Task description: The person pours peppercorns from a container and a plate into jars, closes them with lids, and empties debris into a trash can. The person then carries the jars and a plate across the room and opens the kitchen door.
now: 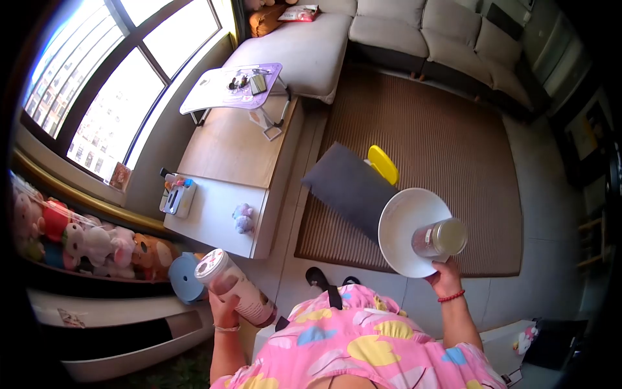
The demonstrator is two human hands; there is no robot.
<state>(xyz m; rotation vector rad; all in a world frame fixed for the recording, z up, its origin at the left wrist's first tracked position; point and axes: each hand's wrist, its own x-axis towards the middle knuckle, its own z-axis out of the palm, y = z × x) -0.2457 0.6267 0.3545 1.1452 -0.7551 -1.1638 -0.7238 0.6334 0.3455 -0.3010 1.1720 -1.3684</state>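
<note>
My left hand is wrapped round a large clear plastic jar with a white lid and a printed label, held tilted at my left side. Its contents look brownish, but I cannot make out what they are. In my right hand is the rim of a white bowl, held out in front of me. A smaller clear jar with a pale metallic lid is at the right side of the bowl, and reddish contents show through its wall. My right fingers are partly hidden beneath the bowl.
A dark grey cushion and a yellow object lie near the brown rug. At left stand a low cabinet with a tissue box and small plush toy, a purple folding table, and a light blue container.
</note>
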